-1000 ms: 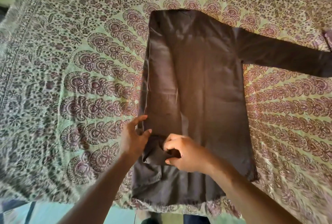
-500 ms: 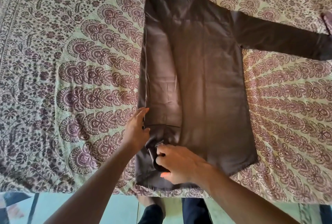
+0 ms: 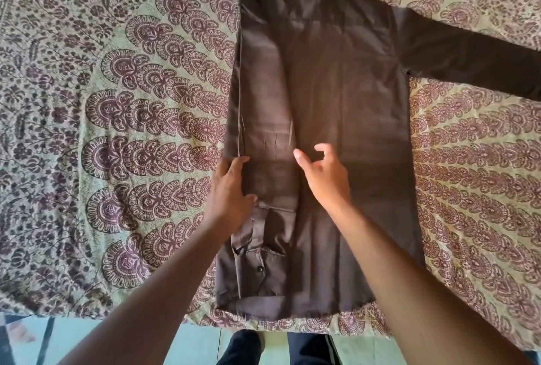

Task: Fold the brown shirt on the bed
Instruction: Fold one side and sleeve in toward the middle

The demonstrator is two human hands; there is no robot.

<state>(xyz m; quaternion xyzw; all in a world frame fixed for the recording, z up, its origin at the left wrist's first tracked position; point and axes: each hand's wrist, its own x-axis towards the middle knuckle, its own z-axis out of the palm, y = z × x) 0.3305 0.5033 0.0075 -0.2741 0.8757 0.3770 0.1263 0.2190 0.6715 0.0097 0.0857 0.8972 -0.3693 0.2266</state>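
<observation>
The brown shirt [image 3: 336, 107] lies flat on the bed, collar end far from me. Its left side is folded inward, with the left sleeve laid down along that fold and its buttoned cuff [image 3: 259, 269] near the hem. The right sleeve [image 3: 468, 54] stretches out toward the right edge of the view. My left hand [image 3: 229, 189] rests flat on the folded left edge, fingers straight. Above the shirt's middle hovers my right hand [image 3: 325, 174], its fingers loosely curled and holding nothing.
A patterned bedspread [image 3: 131, 130] in green and maroon covers the bed. Its near edge runs along the bottom, with teal floor [image 3: 146, 344] and my dark trouser legs [image 3: 243, 347] below it.
My right hand has let go of the left sleeve's cuff and lifted forward over the shirt's middle. The cuff now lies flat near the hem. My left hand has stayed on the folded edge.
</observation>
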